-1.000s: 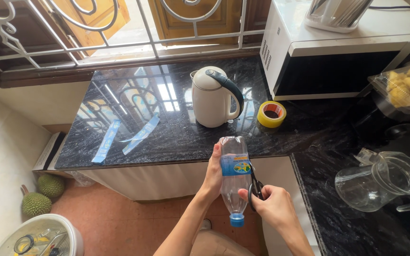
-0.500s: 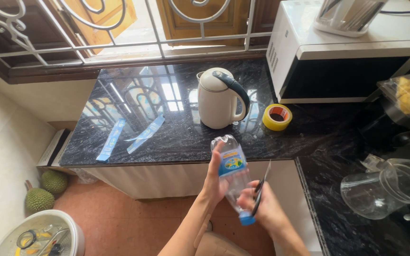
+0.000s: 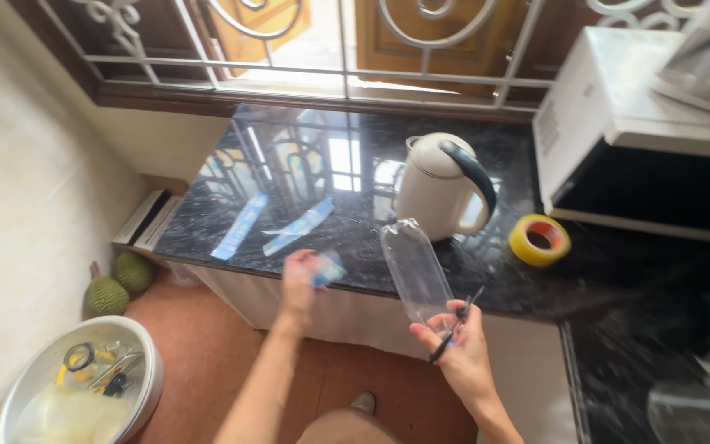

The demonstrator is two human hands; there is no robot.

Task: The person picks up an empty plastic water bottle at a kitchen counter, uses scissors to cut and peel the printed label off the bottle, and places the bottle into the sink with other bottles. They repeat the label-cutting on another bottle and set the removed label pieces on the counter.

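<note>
I look down on my two bare hands in front of the near edge of a black stone counter (image 3: 355, 247). My right hand (image 3: 460, 355) grips the neck end of a clear plastic bottle (image 3: 417, 271), held upside down and tilted so its bare body leans up and away over the counter's front edge; the fingers wrap the neck and, in the same grip, press a pair of dark-handled scissors (image 3: 456, 325) against it, which I judge keeps the tool at hand while the other hand works. The bottle carries no wrapper that I can see. My left hand (image 3: 301, 284) is out to the left, apart from the bottle, fingers pinching a small blue-and-white label piece (image 3: 330, 269) just over the near edge; the hand is blurred, so I cannot tell the exact pinch. Further left on the counter lie two blue label strips (image 3: 277, 226), flat and near each other, toward the left end. A cream electric kettle (image 3: 441, 189) stands just behind the bottle, a roll of yellow tape (image 3: 539, 239) to its right, a white microwave (image 3: 643, 140) at the far right corner. On the floor below the counter's left end sit two green spiky fruits (image 3: 117, 284) and a round basin (image 3: 84, 390) of odds and ends
</note>
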